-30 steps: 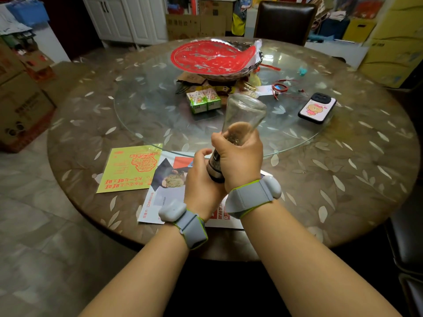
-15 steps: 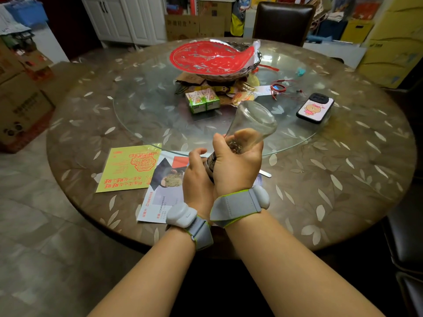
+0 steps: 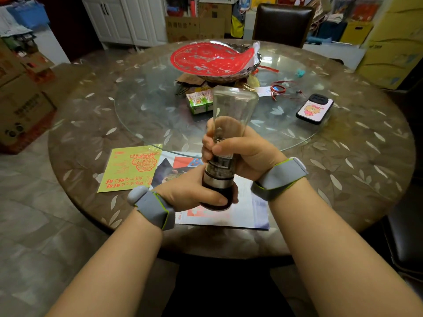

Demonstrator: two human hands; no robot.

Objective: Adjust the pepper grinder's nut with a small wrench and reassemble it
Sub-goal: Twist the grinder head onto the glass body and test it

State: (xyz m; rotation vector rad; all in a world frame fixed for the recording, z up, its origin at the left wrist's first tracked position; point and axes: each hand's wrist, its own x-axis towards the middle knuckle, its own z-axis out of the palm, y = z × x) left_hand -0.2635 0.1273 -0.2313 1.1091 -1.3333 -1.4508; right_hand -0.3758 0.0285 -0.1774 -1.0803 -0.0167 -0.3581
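Head view looks down over a round table (image 3: 343, 179) at two bare forearms with grey wristbands, and between them the pepper grinder (image 3: 225, 143), held upright above the near edge and over a glossy leaflet (image 3: 247, 213).

Going left to right: a yellow-green flyer (image 3: 130, 168) lies flat on the table with red Chinese print, too small and turned away to read. Just right of it the left hand (image 3: 192, 191) wraps the dark grinding base at the bottom, fingers (image 3: 219, 200) curled tight round it. Above, the right hand (image 3: 242, 152) closes round the glass body where the peppercorns sit, its thumb pressed across the front. The clear upper part of the glass is empty and flares toward the far side.

This looks to me like the screwing-together stage: base turned against body. To do it well, I would keep the two parts in one straight line so the thread does not cross, let the left hand turn while the right only steadies, and stop at firm. Glass held that hard can slip, so staying low over the leaflet is sensible. No wrench or nut shows anywhere.

A small label on the grinder's body is unreadable. Farther right, on the glass turntable (image 3: 148, 110), sit green drink cartons (image 3: 199, 101) with illegible print and a phone (image 3: 314, 108) whose case shows a cartoon bear.
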